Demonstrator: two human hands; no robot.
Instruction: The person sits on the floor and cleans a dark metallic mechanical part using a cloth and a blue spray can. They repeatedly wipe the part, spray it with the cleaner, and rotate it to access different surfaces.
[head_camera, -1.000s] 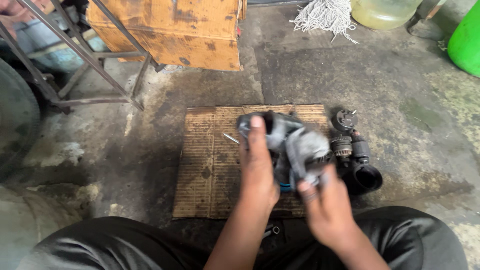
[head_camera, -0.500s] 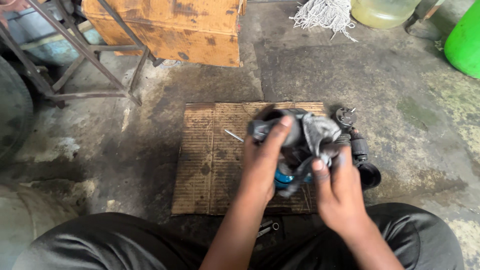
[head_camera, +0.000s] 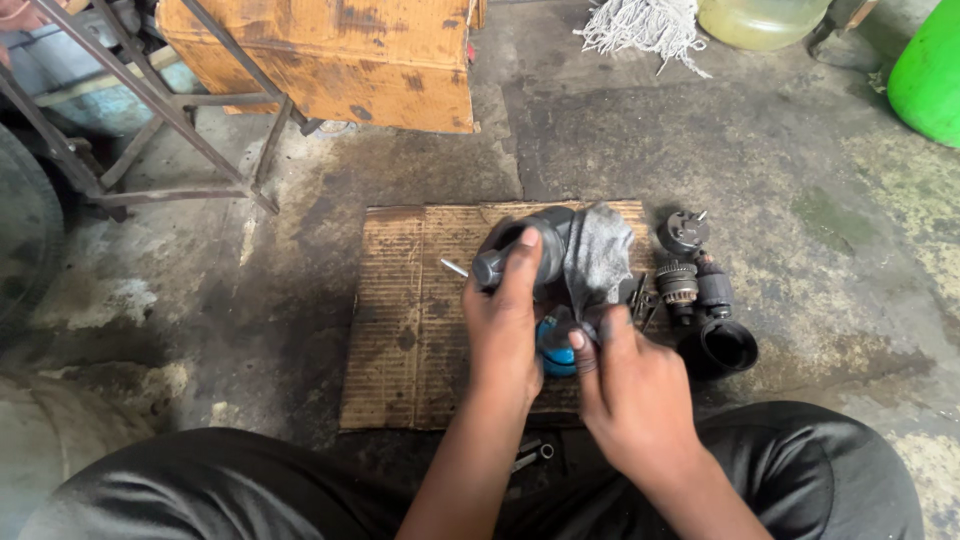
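Observation:
My left hand (head_camera: 505, 320) grips a dark cylindrical metal motor part (head_camera: 530, 250) held above a sheet of brown cardboard (head_camera: 400, 320) on the floor. My right hand (head_camera: 630, 385) pinches a grey rag (head_camera: 597, 255) that is draped over the right side of that part. A small blue object (head_camera: 555, 350) shows between my two hands, partly hidden. A thin metal pin (head_camera: 455, 268) lies on the cardboard just left of the part.
Several dark motor pieces lie right of the cardboard: a round cap (head_camera: 684, 232), a geared armature (head_camera: 680, 288) and a black cup-shaped housing (head_camera: 722, 347). An orange wooden box (head_camera: 340, 60), a metal frame (head_camera: 150, 130), a white mop head (head_camera: 645, 25) and a green container (head_camera: 930, 70) stand farther off.
The rag has shifted from covering the part's front to its right side, and my left thumb now lies over the part's bare dark end. My right hand has dropped lower.

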